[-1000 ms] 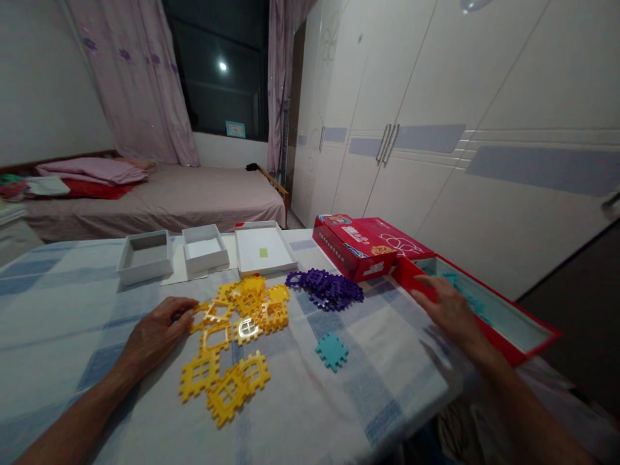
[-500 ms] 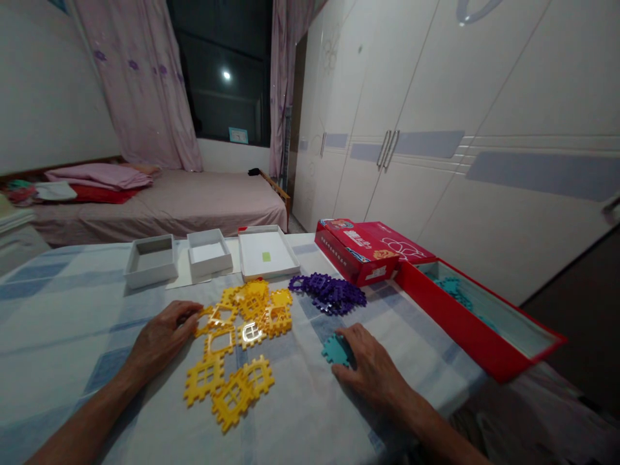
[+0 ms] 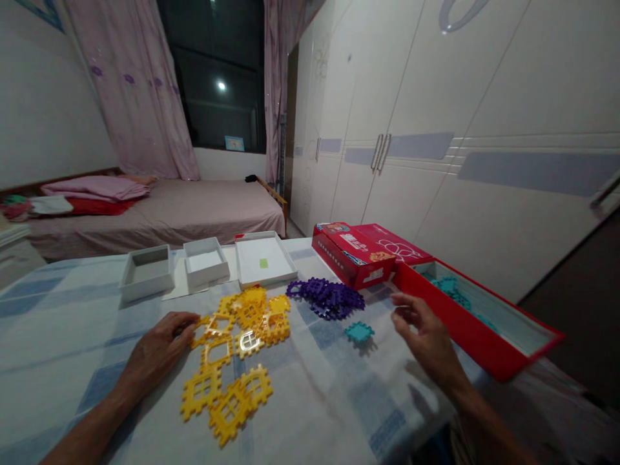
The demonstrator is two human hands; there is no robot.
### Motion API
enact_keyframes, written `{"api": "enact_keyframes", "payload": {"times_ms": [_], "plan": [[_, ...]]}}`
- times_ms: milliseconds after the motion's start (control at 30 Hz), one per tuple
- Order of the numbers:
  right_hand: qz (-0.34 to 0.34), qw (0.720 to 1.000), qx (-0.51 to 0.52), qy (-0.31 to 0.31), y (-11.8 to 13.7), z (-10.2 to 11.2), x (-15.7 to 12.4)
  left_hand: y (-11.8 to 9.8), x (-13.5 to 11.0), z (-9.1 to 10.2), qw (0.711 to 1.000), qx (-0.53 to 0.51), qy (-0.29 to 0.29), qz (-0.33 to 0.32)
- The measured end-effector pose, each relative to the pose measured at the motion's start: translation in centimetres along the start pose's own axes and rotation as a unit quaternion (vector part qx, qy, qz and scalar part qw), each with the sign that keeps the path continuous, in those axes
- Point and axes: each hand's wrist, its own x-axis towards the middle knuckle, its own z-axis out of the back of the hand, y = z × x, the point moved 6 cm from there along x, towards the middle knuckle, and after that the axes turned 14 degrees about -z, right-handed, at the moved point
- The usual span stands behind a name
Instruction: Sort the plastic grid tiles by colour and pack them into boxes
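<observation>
My left hand (image 3: 159, 345) is at the left edge of a pile of yellow toothed plastic building tiles (image 3: 249, 310). Its thumb and forefinger close on the rim of one yellow tile at the pile's side. Several more yellow tiles (image 3: 232, 408), some with window grids, lie nearer to me. My right hand (image 3: 423, 332) is raised over the cloth with its fingers apart and nothing in them. To its left is a single teal tile (image 3: 359, 332), with a shadow just below it. A heap of purple tiles (image 3: 329, 298) lies behind the teal one.
An open red box (image 3: 450, 323) holding teal tiles (image 3: 453, 292) stands on the right, beside a closed red box (image 3: 356, 255). Along the far edge sit two small white boxes (image 3: 148, 274) and a shallow white tray (image 3: 266, 258). A checked cloth (image 3: 310, 413) covers the table.
My right hand has let go of the teal tile and moved right, towards the open red box. The teal tile is farther right and back than before. My left hand stays at the yellow pile.
</observation>
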Motion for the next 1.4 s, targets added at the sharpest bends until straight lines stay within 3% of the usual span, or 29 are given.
{"api": "enact_keyframes", "payload": {"times_ms": [100, 300, 500, 633, 700, 800, 867, 933, 1000, 1033, 1100, 1200, 1300, 1400], "plan": [[-0.022, 0.997, -0.027, -0.064, -1.8, 1.9, 1.9, -0.3, 0.1, 0.1, 1.000, 0.002, -0.002, -0.003], [0.063, 0.985, -0.146, 0.069, -2.6, -3.5, -0.1, -0.7, 0.2, 0.4, 1.000, 0.011, -0.001, 0.009], [0.053, 0.951, -0.296, 0.068, -1.7, -4.8, -1.1, -0.7, 0.2, 0.7, 1.000, 0.010, -0.011, 0.013], [0.025, 0.962, -0.266, 0.047, -1.7, -5.0, -0.6, -0.1, 0.3, 0.7, 1.000, 0.001, -0.015, 0.022], [0.017, 0.977, -0.212, 0.023, -2.0, -3.6, 0.5, 0.2, 0.3, 0.5, 1.000, -0.004, -0.010, 0.026], [0.035, 0.977, -0.189, -0.094, -2.5, 1.9, 2.8, 0.1, 0.3, 0.3, 1.000, -0.004, -0.003, 0.019], [0.051, 0.947, -0.245, -0.200, -2.8, 6.6, 4.4, -0.2, 0.2, 0.2, 1.000, -0.004, -0.001, 0.009], [0.021, 0.916, -0.316, -0.248, -3.3, 10.1, 6.2, -0.5, 0.2, 0.2, 1.000, -0.007, -0.002, 0.007], [-0.001, 0.891, -0.356, -0.281, -3.3, 11.7, 7.7, -0.9, 0.1, 0.3, 1.000, -0.010, -0.007, 0.011], [0.013, 0.893, -0.352, -0.279, -2.9, 11.4, 8.1, -1.2, 0.1, 0.4, 1.000, -0.010, -0.009, 0.013], [0.072, 0.924, -0.295, -0.231, -1.3, 8.8, 8.5, -1.6, 0.1, 0.5, 1.000, -0.006, -0.012, 0.017], [0.130, 0.972, -0.187, -0.054, 2.0, 1.1, 7.9, -1.9, 0.1, 0.6, 1.000, -0.007, -0.013, 0.019], [0.206, 0.958, -0.175, 0.095, 6.6, -7.5, 5.9, -1.9, 0.0, 0.6, 1.000, -0.015, -0.014, 0.018], [0.271, 0.921, -0.233, 0.157, 10.5, -14.6, 4.6, -1.9, 0.0, 0.5, 1.000, -0.018, -0.014, 0.011]]}}
